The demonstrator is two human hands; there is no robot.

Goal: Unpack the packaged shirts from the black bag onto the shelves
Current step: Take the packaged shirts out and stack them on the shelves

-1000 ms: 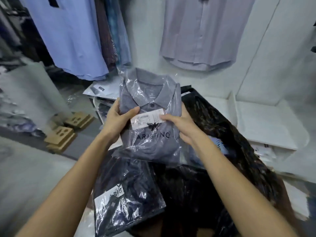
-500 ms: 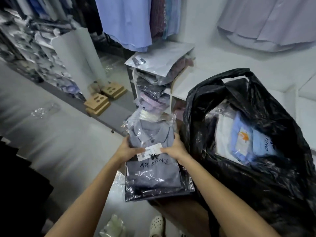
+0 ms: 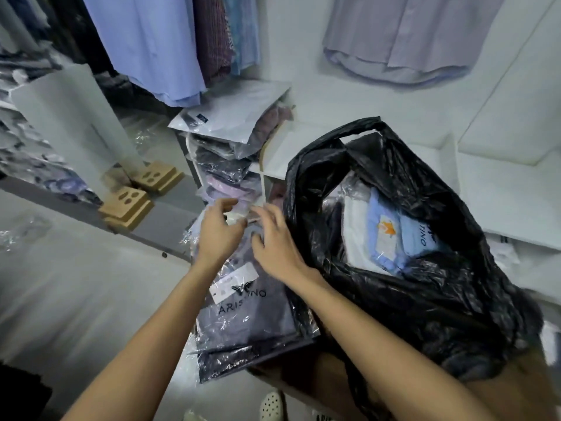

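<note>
Our left hand (image 3: pixel 220 235) and right hand (image 3: pixel 274 244) rest loosely open on the grey packaged shirt (image 3: pixel 246 311), stacked beside the black bag (image 3: pixel 425 299) (still holding shirts). We judge stacking underway; next, reach into the bag.

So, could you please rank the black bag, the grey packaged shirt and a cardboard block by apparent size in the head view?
1. Crinkled black plastic bag, largest.
2. Grey polo shirt in clear wrap.
3. Brown cardboard block with holes, smallest, though it lies farther from the camera.
</note>
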